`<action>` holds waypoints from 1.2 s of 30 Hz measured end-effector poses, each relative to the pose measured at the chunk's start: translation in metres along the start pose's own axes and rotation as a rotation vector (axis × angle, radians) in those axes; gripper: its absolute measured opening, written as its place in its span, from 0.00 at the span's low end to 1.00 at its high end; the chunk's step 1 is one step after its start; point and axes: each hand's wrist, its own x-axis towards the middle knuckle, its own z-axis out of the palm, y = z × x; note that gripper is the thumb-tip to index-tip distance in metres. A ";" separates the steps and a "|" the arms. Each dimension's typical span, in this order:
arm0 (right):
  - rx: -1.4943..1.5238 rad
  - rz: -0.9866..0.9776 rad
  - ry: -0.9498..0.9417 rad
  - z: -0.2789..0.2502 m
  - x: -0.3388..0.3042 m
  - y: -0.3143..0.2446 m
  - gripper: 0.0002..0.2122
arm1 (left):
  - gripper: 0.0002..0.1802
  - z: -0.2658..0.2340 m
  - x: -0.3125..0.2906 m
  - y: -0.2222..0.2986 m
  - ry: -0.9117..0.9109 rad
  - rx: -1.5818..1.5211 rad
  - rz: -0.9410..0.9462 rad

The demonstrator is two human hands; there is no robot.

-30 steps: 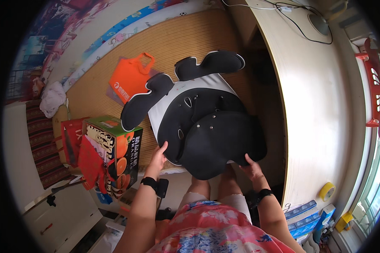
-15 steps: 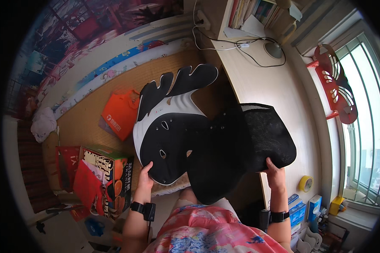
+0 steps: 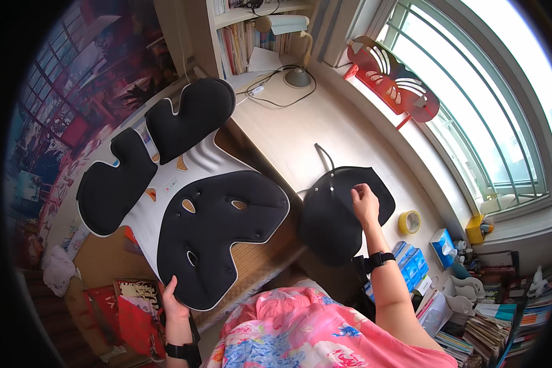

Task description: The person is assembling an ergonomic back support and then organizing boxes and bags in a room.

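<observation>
A: From where you stand, the left hand (image 3: pixel 175 303)?
B: Gripping the near lower edge of the white panel (image 3: pixel 211 227), thumb uppermost. Panel carries black padding; located left of the desk (image 3: pixel 282 138).
A: Right hand (image 3: pixel 365 205)?
B: Fingers curled, over the black pad (image 3: pixel 331 230) at the desk's edge. Contact or pinch: cannot tell.
A: Nearby?
B: Yellow tape roll (image 3: pixel 402 224) on the desk, just right of the pad.
</observation>
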 end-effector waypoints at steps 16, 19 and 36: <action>0.540 0.354 -0.402 0.038 0.022 -0.005 0.21 | 0.25 0.148 0.032 -0.060 -0.170 0.023 -0.021; 0.646 0.243 -0.354 -0.004 0.000 -0.007 0.21 | 0.25 0.171 0.048 -0.073 -0.231 0.038 -0.050; 0.322 0.360 -0.629 -0.023 0.000 -0.023 0.14 | 0.28 0.293 0.119 -0.204 -0.377 0.155 -0.249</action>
